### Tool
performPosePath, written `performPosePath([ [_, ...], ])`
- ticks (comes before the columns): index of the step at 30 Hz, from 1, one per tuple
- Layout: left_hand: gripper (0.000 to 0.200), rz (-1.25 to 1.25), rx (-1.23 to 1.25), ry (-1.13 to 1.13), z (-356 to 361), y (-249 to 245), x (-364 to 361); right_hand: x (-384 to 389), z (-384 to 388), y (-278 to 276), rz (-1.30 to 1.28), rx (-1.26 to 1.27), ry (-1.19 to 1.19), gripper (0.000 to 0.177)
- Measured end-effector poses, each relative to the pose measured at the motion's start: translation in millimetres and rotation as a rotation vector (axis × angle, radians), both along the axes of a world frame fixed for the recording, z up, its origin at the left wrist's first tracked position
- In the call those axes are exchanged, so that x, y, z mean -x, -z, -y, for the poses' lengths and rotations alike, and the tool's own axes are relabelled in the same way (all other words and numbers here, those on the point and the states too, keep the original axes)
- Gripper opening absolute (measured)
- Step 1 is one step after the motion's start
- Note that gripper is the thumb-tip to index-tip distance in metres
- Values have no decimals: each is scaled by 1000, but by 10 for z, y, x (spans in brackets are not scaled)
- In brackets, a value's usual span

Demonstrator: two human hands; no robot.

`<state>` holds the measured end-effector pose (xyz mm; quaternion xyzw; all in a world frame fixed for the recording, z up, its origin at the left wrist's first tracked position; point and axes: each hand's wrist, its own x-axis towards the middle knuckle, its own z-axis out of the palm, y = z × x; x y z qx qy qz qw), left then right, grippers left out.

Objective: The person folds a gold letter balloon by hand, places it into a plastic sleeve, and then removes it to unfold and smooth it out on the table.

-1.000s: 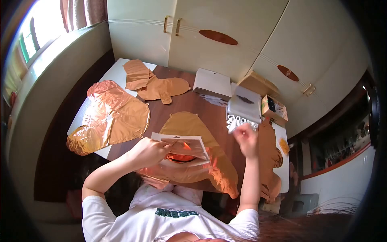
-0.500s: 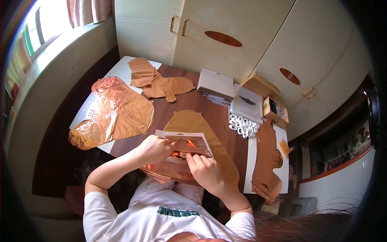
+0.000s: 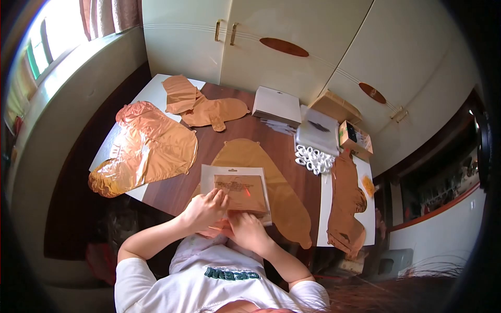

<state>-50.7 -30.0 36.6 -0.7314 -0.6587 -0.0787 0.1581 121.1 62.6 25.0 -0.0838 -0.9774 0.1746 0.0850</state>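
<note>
A white card (image 3: 235,171) with a hang hole at its top lies in front of me. Folded on it is a copper-coloured foil balloon (image 3: 242,198) with small print on its upper face. At the folded foil's left edge, my left hand (image 3: 207,209) is closed with its fingertips pinched together. My right hand (image 3: 249,230) has its fingers curled at the foil's lower edge, where a loose orange-copper part hangs toward my lap. Beneath the card, a large flat copper foil balloon (image 3: 276,201) is spread on the table.
More foil balloons lie at the left (image 3: 151,148), back (image 3: 214,110) and right (image 3: 344,208) of the brown table (image 3: 167,195). White cards (image 3: 276,104), a clear plastic stack (image 3: 317,130), white rings (image 3: 314,159) and a small box (image 3: 356,140) stand along the back right.
The foil on the card now lies folded flatter and smaller, its printed face showing. My right hand has moved down and left to its lower edge; my left hand has dropped slightly.
</note>
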Motion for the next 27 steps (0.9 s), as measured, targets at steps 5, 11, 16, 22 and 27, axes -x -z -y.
performPosePath([
  [5,43,61,-19,-2,123,228,-48,-259,-14,9,-105,-19,-175,43],
  [11,45,224,20,38,175,310,71,-554,-315,5,-210,144,-15,23],
  [16,62,373,188,49,-61,128,431,-544,-615,-32,-289,5,83,25],
  [22,94,324,223,90,-257,274,555,-477,-719,70,-192,-67,53,21],
  [27,104,243,205,88,-249,322,540,-408,-946,-12,-180,43,-11,16],
])
